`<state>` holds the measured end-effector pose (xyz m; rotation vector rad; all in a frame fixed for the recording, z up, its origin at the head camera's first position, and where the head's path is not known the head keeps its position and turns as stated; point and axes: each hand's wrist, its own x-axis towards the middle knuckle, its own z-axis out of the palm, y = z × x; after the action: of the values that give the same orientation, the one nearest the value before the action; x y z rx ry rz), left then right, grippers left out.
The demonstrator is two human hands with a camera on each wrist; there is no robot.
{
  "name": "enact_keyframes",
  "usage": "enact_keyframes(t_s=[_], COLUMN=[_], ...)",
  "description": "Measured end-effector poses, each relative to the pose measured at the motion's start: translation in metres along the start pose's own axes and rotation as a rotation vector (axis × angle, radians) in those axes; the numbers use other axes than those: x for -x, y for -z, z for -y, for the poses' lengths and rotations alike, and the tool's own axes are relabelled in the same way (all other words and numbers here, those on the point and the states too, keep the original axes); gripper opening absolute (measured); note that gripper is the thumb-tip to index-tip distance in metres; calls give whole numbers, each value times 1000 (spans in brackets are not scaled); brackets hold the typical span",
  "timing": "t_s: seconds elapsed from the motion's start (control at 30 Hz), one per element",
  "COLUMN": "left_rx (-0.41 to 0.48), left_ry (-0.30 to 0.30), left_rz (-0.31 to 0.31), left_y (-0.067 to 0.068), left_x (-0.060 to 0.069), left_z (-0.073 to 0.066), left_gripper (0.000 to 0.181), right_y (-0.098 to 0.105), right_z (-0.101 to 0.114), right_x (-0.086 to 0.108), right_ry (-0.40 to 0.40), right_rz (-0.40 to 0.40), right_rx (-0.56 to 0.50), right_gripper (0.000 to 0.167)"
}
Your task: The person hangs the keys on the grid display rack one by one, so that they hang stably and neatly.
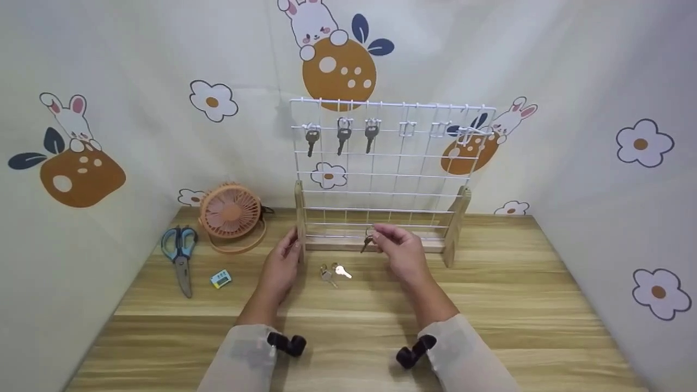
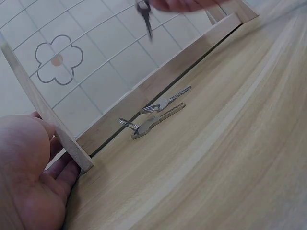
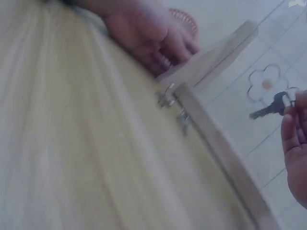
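Observation:
My right hand [image 1: 405, 258] pinches a dark key [image 3: 272, 107] near its ring, and the key hangs in front of the lower part of a white wire grid rack [image 1: 381, 209]. Around the rack's left wooden leg [image 2: 36, 96], low by the table, my left hand [image 1: 280, 269] has its fingers curled. Two silver keys with rings, one [image 2: 165, 101] beside the other [image 2: 146, 128], lie on the table before the rack's wooden base bar. Higher up, three keys hang side by side from hooks: one left [image 1: 312, 141], one middle [image 1: 343, 137], one right [image 1: 371, 136].
Bare white hooks [image 1: 407, 129] continue along the grid's upper right. Left of the rack stand an orange fan [image 1: 231, 212], blue-handled scissors [image 1: 182, 261] and a small white-blue timer [image 1: 221, 279]. A patterned cloth wall [image 1: 577, 218] encloses the wooden table.

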<state>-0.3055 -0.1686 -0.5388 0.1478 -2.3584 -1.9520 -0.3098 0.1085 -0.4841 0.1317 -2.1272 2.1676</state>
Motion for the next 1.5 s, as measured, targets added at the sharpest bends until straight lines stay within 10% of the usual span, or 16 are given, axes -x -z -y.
enact_keyframes(t_s=[0.27, 0.83, 1.5], left_rx=[-13, -15, -33], left_ry=[7, -5, 21], left_rz=[-2, 2, -8], left_y=[-1, 2, 2], left_x=[0, 1, 2], left_z=[1, 1, 1], left_gripper=[51, 54, 52], right_y=[4, 20, 15], right_z=[61, 177, 181], right_x=[14, -22, -49], right_ry=[98, 312, 228], right_rz=[-61, -151, -165], right_rx=[-314, -394, -351], right_gripper=[16, 32, 35])
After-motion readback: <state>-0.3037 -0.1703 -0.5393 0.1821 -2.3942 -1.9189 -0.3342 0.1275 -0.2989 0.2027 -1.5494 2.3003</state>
